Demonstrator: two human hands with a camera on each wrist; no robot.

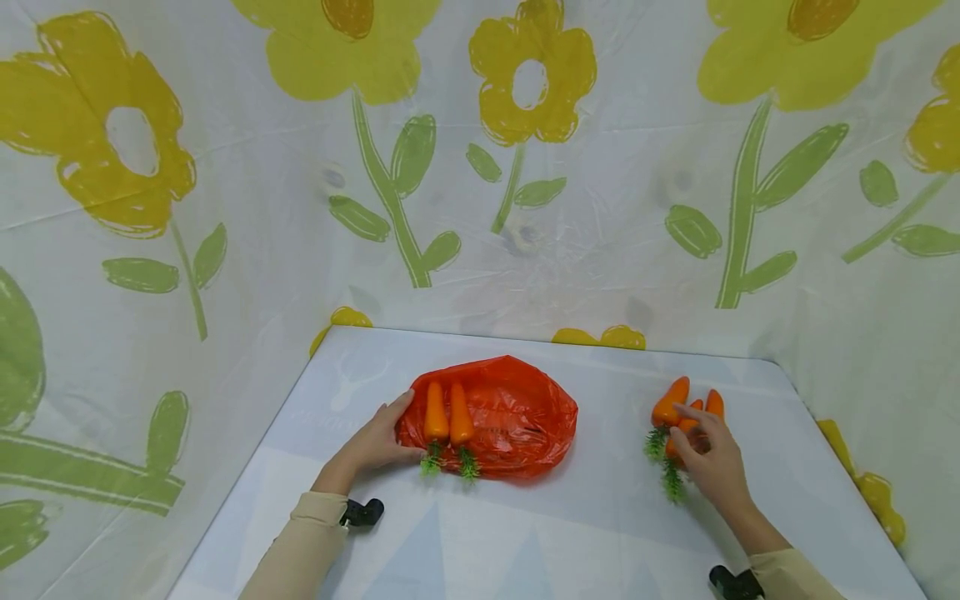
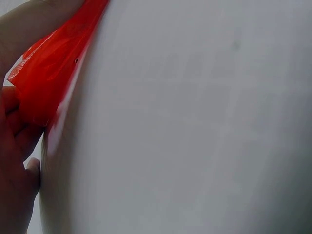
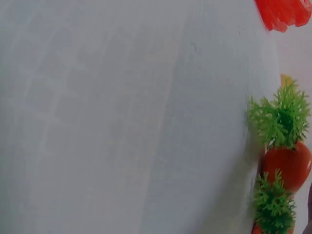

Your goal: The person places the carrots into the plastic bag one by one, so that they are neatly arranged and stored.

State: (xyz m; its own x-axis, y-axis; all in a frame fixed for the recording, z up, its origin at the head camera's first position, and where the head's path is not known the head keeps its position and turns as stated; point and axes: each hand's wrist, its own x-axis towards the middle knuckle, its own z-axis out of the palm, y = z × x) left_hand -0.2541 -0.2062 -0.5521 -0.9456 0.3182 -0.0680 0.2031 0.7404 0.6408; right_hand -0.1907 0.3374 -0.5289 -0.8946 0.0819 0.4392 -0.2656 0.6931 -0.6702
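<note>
A red plastic bag (image 1: 517, 417) lies spread on the table, with two toy carrots (image 1: 436, 412) side by side on its left part, green tops toward me. My left hand (image 1: 382, 437) grips the bag's left edge; in the left wrist view the red film (image 2: 53, 73) runs between thumb and fingers. At the right lies a group of three toy carrots (image 1: 670, 402) with leafy green tops (image 1: 672, 481). Over this group is my right hand (image 1: 712, 458), thumb and forefinger apart, partly covering the carrots. Two leafy tops (image 3: 282, 119) show in the right wrist view.
The white table (image 1: 592, 533) has pale blue triangle prints. Its back edge meets a hanging cloth (image 1: 622, 183) with yellow flowers, which also encloses both sides. A stretch of tabletop separates the bag from the right-hand carrots.
</note>
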